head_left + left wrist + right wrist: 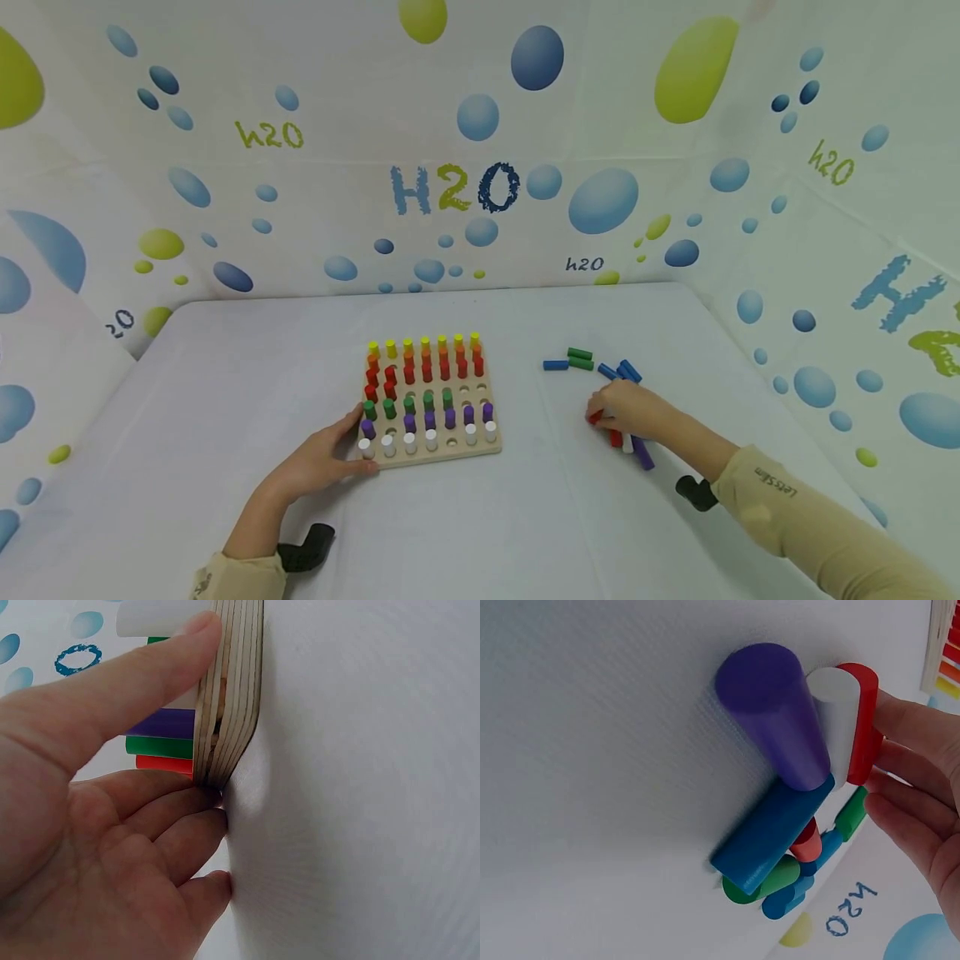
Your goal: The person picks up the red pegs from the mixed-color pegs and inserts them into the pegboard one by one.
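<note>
A wooden pegboard (442, 457) stands left of centre, with rows of yellow, orange, red, green, purple and white pegs and some bare holes. My left hand (322, 458) holds its near left corner, thumb on the front edge and fingers along the left side. In the left wrist view the thumb of my left hand (112, 817) presses the board's layered edge (236, 675). Over the loose pegs at the right, my right hand (626, 408) pinches a red peg (595, 417); its fingertips partly hide it. Beside it lie a white peg (836, 712) and a purple peg (776, 712).
Loose blue pegs (630, 371) lie just beyond the right hand. Farther left are green pegs (580, 354) and another blue peg (555, 365). A white cloth (517, 517) covers the table, and a printed curtain (337, 208) stands behind it.
</note>
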### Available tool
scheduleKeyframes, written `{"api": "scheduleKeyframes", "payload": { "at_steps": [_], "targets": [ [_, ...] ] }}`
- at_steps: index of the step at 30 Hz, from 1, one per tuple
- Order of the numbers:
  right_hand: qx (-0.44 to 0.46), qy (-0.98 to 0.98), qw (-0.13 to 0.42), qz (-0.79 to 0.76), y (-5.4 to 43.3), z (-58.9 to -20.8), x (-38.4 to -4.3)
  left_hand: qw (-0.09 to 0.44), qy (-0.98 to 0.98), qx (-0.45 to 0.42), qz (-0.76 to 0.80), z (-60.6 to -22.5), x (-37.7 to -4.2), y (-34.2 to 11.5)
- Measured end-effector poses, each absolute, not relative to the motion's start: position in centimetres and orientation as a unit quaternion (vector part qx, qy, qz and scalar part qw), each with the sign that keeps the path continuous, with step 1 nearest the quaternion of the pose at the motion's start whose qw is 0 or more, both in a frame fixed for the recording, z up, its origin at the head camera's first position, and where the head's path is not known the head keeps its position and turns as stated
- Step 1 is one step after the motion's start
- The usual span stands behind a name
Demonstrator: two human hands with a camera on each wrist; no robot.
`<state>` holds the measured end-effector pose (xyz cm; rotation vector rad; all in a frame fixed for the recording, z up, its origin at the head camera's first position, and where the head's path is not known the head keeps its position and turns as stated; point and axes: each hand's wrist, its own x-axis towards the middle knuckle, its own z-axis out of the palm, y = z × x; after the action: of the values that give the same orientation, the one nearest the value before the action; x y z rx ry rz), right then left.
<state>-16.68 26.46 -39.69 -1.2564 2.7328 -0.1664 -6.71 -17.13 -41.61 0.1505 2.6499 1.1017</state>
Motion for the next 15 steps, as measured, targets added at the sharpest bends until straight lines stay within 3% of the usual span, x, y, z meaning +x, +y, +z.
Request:
{"api": "scheduleKeyframes", "payload": {
  "at_steps": [15],
  "targets": [
    [-0.338, 0.914, 0.057, -0.217, 26.6, -40.8, -17.1, 0.135, 0.915, 0.045, 0.377, -41.7, -6.7, -17.2]
  ]
}}
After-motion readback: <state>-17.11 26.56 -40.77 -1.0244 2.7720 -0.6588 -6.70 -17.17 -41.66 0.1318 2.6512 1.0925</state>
